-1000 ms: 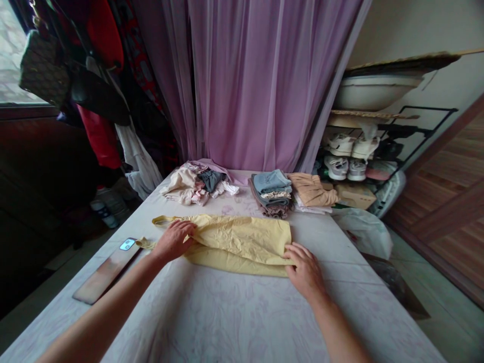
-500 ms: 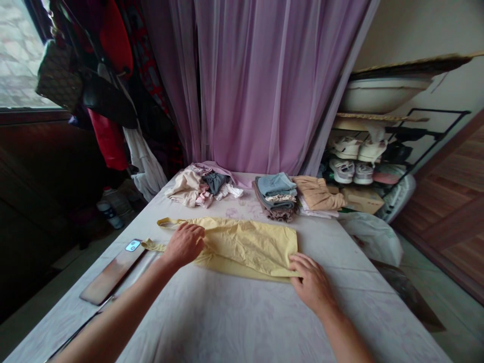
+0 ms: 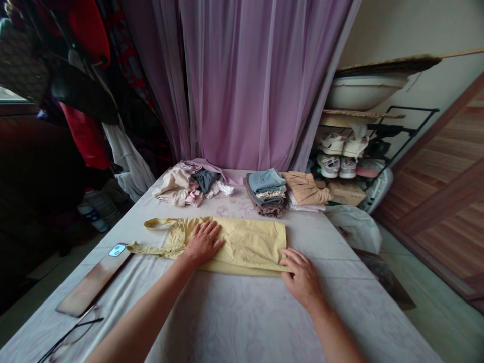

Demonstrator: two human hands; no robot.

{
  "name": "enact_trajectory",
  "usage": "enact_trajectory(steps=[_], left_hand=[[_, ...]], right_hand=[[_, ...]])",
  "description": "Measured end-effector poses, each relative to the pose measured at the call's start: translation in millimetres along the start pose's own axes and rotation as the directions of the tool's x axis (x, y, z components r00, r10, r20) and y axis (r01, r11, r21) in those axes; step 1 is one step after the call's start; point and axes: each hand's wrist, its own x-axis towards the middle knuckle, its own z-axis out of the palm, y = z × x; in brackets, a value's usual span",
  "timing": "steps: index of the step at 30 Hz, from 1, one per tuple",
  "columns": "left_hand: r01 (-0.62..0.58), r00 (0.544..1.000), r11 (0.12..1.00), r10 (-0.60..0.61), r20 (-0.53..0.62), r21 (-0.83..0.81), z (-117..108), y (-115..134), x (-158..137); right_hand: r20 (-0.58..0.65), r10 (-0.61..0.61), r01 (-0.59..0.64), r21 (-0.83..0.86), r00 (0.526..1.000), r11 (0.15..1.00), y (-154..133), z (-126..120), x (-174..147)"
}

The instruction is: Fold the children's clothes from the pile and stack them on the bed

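Note:
A yellow garment with shoulder straps [image 3: 249, 239] lies folded lengthwise across the table, its two straps pointing left. My left hand [image 3: 204, 243] rests flat on its upper part near the straps, fingers spread. At the near right corner of the garment, my right hand [image 3: 300, 275] has its fingers curled over the edge and the thumb below, pinching the cloth. A strip of the lower layer shows along the near edge.
Behind the garment lie a loose clothes heap [image 3: 176, 186], a folded stack [image 3: 266, 189] and tan folded clothing [image 3: 306, 187]. A phone [image 3: 93, 282] and glasses [image 3: 77, 325] lie at the left edge of the tablecloth [image 3: 234, 322]. A shoe rack [image 3: 412, 132] stands right.
My left hand has moved along the garment to the right and flattened onto it, fingers now spread. My right hand stays at the corner. The view has shifted slightly to the right.

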Motion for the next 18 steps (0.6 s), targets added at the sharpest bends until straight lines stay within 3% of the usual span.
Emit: enact_trajectory(steps=[7, 13, 18], left_hand=[[0.002, 0.999, 1.000, -0.002, -0.043, -0.004, -2, 3, -5], [0.064, 0.997, 0.997, -0.062, -0.043, 0.045, -3, 14, -13], [0.202, 0.977, 0.971, -0.190, -0.097, 0.131, -29, -20, -3]], right_hand=[[0.004, 0.038, -0.037, -0.073, 0.999, 0.997, 1, -2, 0], [-0.024, -0.032, 0.031, -0.033, 0.999, 0.999, 8, 1, -4], [-0.048, -0.046, 0.046, -0.012, 0.998, 0.999, 9, 4, -6]])
